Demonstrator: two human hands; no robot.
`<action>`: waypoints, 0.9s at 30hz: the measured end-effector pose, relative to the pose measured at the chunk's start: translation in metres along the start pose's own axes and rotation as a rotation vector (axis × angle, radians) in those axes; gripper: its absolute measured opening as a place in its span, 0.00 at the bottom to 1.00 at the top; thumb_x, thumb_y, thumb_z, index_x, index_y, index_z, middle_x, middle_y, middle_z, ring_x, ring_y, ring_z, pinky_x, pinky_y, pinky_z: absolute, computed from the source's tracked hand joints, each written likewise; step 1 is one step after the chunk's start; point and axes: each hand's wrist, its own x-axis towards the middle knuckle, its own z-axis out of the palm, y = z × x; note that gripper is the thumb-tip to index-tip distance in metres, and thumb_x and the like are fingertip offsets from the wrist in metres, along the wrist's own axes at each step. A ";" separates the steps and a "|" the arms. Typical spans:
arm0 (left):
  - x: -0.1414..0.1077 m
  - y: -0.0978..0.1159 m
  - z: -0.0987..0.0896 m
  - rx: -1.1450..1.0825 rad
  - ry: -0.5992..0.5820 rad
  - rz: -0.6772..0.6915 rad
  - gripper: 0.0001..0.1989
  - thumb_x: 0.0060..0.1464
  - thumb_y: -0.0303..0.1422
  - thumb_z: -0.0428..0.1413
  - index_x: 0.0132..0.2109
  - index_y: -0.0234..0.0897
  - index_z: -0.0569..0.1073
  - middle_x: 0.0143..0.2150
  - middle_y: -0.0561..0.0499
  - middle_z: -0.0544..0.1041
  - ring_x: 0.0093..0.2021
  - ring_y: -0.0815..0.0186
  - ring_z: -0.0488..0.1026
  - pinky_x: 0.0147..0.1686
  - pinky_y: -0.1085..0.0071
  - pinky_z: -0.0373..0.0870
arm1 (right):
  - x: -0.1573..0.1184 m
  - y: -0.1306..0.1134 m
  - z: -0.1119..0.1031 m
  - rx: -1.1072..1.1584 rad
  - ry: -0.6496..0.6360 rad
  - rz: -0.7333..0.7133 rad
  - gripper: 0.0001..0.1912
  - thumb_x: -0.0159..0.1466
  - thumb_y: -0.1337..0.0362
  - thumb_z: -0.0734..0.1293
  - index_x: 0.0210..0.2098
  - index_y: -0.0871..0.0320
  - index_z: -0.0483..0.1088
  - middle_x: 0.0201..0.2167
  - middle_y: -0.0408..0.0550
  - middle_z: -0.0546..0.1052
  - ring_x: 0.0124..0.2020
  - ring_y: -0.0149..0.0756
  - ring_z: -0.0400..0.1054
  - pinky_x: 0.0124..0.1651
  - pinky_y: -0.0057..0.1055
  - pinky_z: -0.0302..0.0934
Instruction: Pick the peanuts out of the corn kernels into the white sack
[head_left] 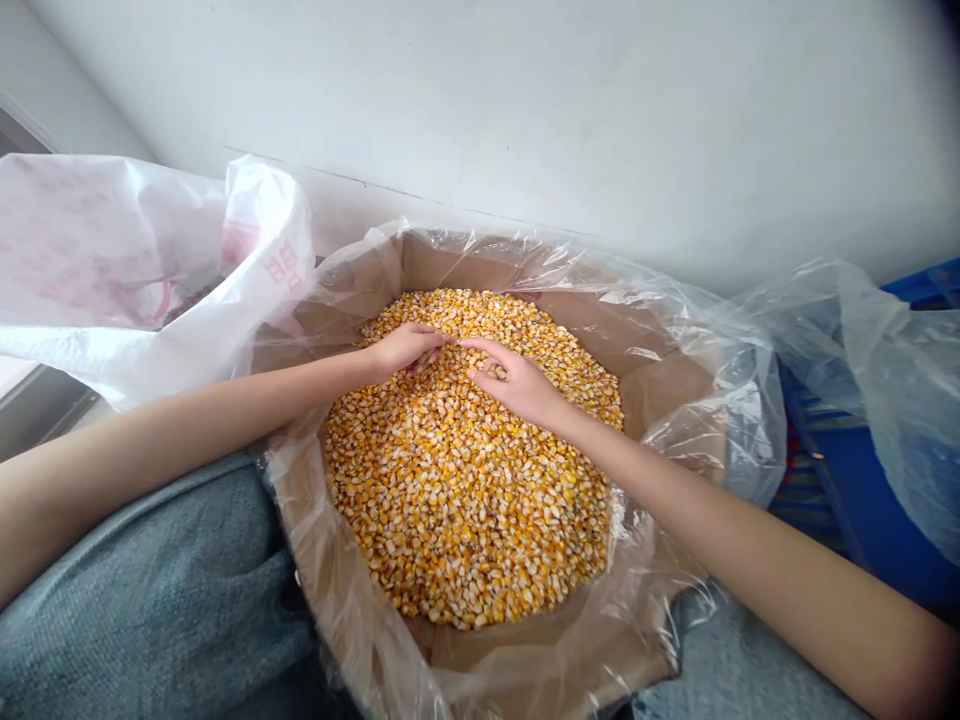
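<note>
A broad heap of yellow and white corn kernels (472, 500) fills a cardboard box (637, 385) lined with a clear plastic bag (750, 415). Over the far half of the heap, my left hand (405, 352) is bent with its fingers curled under; anything inside them is hidden. Facing it from the right, my right hand (517, 385) has its index finger stretched out and its thumb apart. A few kernels show between that thumb and finger, but I cannot tell whether they rest on the hand or lie behind it. The two index fingertips almost meet.
A white plastic sack (150, 250) with pink print stands at the left. On the right are blue crates (862, 490) partly under clear plastic. A pale wall (525, 120) rises behind the box, and my jeans-clad legs (165, 590) flank it in front.
</note>
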 end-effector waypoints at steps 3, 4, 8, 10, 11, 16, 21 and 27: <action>-0.001 0.001 0.000 -0.077 -0.009 -0.023 0.08 0.50 0.35 0.49 0.31 0.34 0.68 0.17 0.57 0.59 0.13 0.78 0.53 0.12 0.79 0.46 | -0.003 -0.006 0.002 -0.168 -0.079 -0.012 0.24 0.57 0.60 0.58 0.54 0.48 0.57 0.30 0.42 0.72 0.22 0.29 0.60 0.31 0.28 0.55; -0.002 0.001 0.001 -0.085 -0.019 -0.025 0.09 0.50 0.35 0.49 0.31 0.34 0.68 0.17 0.57 0.59 0.13 0.78 0.54 0.12 0.79 0.46 | -0.004 -0.007 0.002 -0.217 -0.093 -0.015 0.25 0.57 0.60 0.58 0.55 0.47 0.56 0.27 0.41 0.72 0.21 0.28 0.58 0.30 0.27 0.54; -0.002 0.001 0.001 -0.120 -0.066 -0.029 0.09 0.49 0.34 0.50 0.31 0.32 0.69 0.17 0.57 0.59 0.13 0.78 0.54 0.12 0.78 0.46 | -0.004 -0.007 0.003 -0.360 -0.096 -0.046 0.26 0.57 0.59 0.59 0.55 0.46 0.54 0.24 0.42 0.71 0.22 0.30 0.58 0.28 0.26 0.51; -0.001 -0.001 0.001 -0.150 -0.077 -0.028 0.08 0.49 0.34 0.50 0.32 0.32 0.69 0.17 0.57 0.59 0.13 0.77 0.54 0.12 0.78 0.46 | -0.003 -0.006 0.002 -0.393 -0.095 -0.049 0.26 0.57 0.59 0.58 0.55 0.46 0.55 0.24 0.42 0.71 0.21 0.29 0.58 0.27 0.26 0.50; -0.001 -0.001 0.000 -0.162 -0.083 -0.024 0.08 0.49 0.34 0.50 0.32 0.32 0.69 0.17 0.57 0.59 0.13 0.77 0.54 0.12 0.78 0.47 | -0.003 -0.005 0.002 -0.402 -0.094 -0.048 0.26 0.57 0.59 0.58 0.55 0.45 0.54 0.23 0.41 0.71 0.20 0.29 0.57 0.27 0.25 0.50; 0.001 -0.002 -0.002 -0.101 -0.092 0.006 0.09 0.49 0.35 0.49 0.32 0.33 0.68 0.18 0.57 0.59 0.14 0.77 0.55 0.13 0.78 0.47 | -0.003 -0.002 0.002 -0.370 -0.063 -0.021 0.24 0.57 0.59 0.58 0.54 0.45 0.57 0.22 0.40 0.70 0.18 0.28 0.54 0.26 0.25 0.48; 0.003 -0.003 -0.006 0.374 0.069 0.165 0.11 0.49 0.37 0.47 0.29 0.34 0.69 0.18 0.56 0.63 0.16 0.75 0.55 0.18 0.77 0.50 | -0.001 0.002 -0.001 -0.296 0.000 0.039 0.20 0.57 0.59 0.58 0.49 0.50 0.64 0.22 0.42 0.69 0.18 0.28 0.54 0.25 0.25 0.47; 0.000 -0.016 0.001 0.909 0.126 0.326 0.11 0.47 0.39 0.50 0.35 0.39 0.72 0.22 0.52 0.68 0.23 0.69 0.62 0.23 0.77 0.50 | -0.002 0.004 0.002 -0.293 -0.039 0.045 0.18 0.56 0.59 0.59 0.46 0.51 0.66 0.24 0.42 0.69 0.18 0.27 0.54 0.24 0.25 0.47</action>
